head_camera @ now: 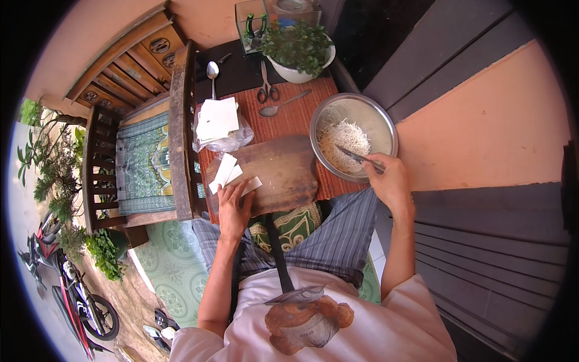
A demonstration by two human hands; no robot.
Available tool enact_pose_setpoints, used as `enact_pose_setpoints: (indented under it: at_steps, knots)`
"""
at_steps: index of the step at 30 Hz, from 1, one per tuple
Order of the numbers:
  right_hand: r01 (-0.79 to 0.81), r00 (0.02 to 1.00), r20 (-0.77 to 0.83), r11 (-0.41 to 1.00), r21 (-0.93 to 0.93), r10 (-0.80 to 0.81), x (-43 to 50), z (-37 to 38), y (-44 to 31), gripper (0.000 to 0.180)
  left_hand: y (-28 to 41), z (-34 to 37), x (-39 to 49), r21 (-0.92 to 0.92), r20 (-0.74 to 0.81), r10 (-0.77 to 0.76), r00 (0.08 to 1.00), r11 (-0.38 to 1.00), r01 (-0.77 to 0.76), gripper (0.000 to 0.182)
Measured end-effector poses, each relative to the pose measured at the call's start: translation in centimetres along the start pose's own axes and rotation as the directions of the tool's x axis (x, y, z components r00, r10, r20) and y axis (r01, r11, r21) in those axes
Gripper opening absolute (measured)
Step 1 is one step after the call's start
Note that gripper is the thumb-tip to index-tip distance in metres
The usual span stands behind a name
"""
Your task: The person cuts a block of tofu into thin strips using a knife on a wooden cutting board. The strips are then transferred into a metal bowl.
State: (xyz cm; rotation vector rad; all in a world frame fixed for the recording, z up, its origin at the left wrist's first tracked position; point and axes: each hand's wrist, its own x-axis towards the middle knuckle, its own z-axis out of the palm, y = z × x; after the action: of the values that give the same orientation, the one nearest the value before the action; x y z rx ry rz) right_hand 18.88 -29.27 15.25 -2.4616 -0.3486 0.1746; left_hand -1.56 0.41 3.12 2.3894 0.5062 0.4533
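My right hand (pixel 390 181) holds a knife (pixel 357 156) over a steel bowl (pixel 390 120); its blade points into a heap of thin pale strips (pixel 347 140) in the bowl. Fingers spread, my left hand (pixel 234 206) rests at the left edge of a worn wooden board (pixel 285 169), touching flat white pieces (pixel 224 172). Another short white piece (pixel 252 184) lies by its thumb. Beyond the board a stack of white sheets (pixel 218 118) sits on a clear plastic bag (pixel 237 141).
A spoon (pixel 269 111) and scissors (pixel 267 90) lie on or by the red mat (pixel 294 97). Another spoon (pixel 212 72) is beyond the sheets. A potted plant (pixel 298 47) and a glass tank (pixel 251 27) stand at the back. A wooden bench (pixel 181 135) borders the left, a wall (pixel 479 122) the right.
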Motion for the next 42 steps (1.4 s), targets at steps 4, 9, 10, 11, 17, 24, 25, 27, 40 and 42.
enact_pose_setpoints:
  at_steps: [4, 9, 10, 11, 17, 24, 25, 27, 40, 42]
  knots:
    - [-0.053, 0.998, -0.025, 0.993, -0.109, 0.05, -0.1, 0.4, 0.5, 0.023, -0.1, 0.5, 0.3, -0.037, -0.005, 0.013, 1.0, 0.999, -0.013, 0.029]
    - [-0.05, 0.996, -0.073, 0.997, -0.053, 0.046, -0.7, -0.5, 0.6, 0.024, -0.5, 1.1, 0.1, -0.069, -0.019, 0.043, 0.999, 0.997, -0.044, 0.03]
    - [-0.054, 0.998, -0.041, 0.997, -0.048, 0.052, -0.7, -0.4, 0.7, 0.025, -0.5, 1.3, 0.1, -0.081, -0.019, 0.045, 0.999, 0.996, -0.046, 0.029]
    - [-0.058, 0.998, -0.008, 0.997, -0.043, 0.057, -0.8, -0.4, 0.8, 0.026, -0.6, 1.5, 0.2, -0.094, -0.019, 0.046, 0.999, 0.994, -0.048, 0.029]
    - [-0.053, 0.984, -0.161, 0.988, 0.147, 0.076, -1.2, -0.4, 1.4, 0.023, 0.1, 1.6, 0.3, -0.017, -0.108, 0.058, 0.992, 0.998, -0.06, 0.025]
    - [-0.067, 0.986, -0.111, 0.91, 0.408, 0.123, -4.5, 1.5, -1.2, 0.024, -1.4, 1.8, -0.6, 0.064, -0.125, 0.082, 0.989, 0.995, -0.074, 0.023]
    - [-0.031, 0.994, -0.078, 0.892, 0.451, 0.074, -5.3, 2.1, -1.5, 0.023, -1.3, 1.9, -0.6, 0.064, -0.121, 0.099, 0.988, 0.994, -0.092, 0.023]
    - [0.034, 0.999, -0.019, 0.843, 0.536, -0.028, -6.8, 3.9, -1.9, 0.023, -1.2, 2.1, -0.5, 0.059, -0.136, 0.111, 0.984, 0.993, -0.104, 0.023]
    - [0.099, 0.929, 0.328, 0.97, 0.223, -0.17, -10.7, 10.5, -2.0, 0.02, -1.1, 2.4, -0.6, -0.089, -0.138, 0.106, 0.985, 0.989, -0.119, 0.028]
    - [0.088, 0.941, 0.307, 0.978, 0.189, -0.144, -10.3, 10.3, -1.8, 0.02, -1.0, 2.6, -0.5, -0.116, -0.135, 0.111, 0.985, 0.985, -0.127, 0.031]
